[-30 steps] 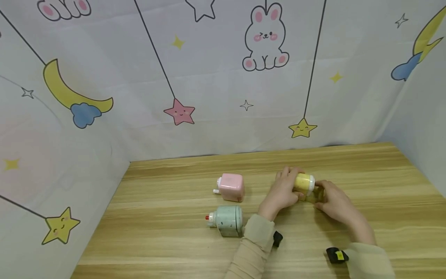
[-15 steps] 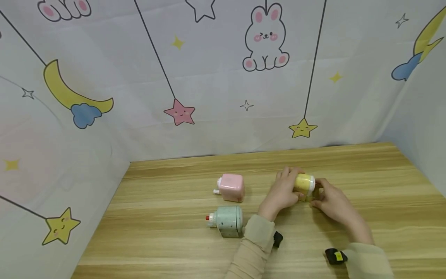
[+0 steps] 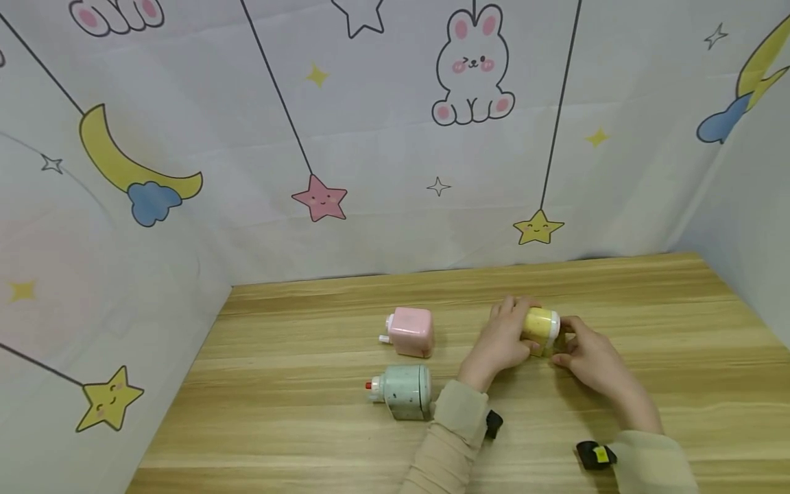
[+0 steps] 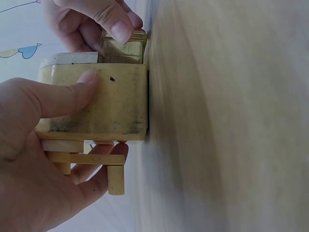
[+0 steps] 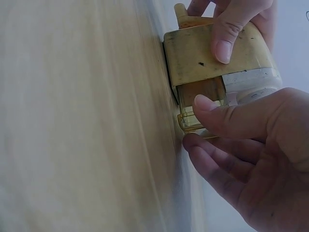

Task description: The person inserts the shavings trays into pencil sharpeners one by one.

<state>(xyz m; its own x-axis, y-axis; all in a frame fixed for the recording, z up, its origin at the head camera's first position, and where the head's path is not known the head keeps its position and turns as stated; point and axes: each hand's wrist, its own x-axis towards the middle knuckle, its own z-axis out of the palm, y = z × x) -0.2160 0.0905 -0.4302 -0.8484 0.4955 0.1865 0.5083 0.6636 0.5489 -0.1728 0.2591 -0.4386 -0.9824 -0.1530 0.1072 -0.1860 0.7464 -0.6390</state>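
Note:
A yellow crank pencil sharpener with a white front stands on the wooden table. My left hand grips its body from the left, thumb along the near side. In the left wrist view its crank handle sticks out at the back, beside the left fingers. A clear yellowish shavings drawer juts partway out of the sharpener's front, low by the table. My right hand pinches the drawer's outer end between thumb and fingers. In the head view the fingers largely hide the drawer.
Left of my hands lies a pink crank sharpener. Nearer, a mint-green sharpener with a red tip on its handle stands close to the left sleeve. A printed white curtain borders the wooden table at the back and sides.
The right hand has moved slightly left, and the drawer has slid further into the yellow sharpener. My left hand keeps its grip with almost no movement.

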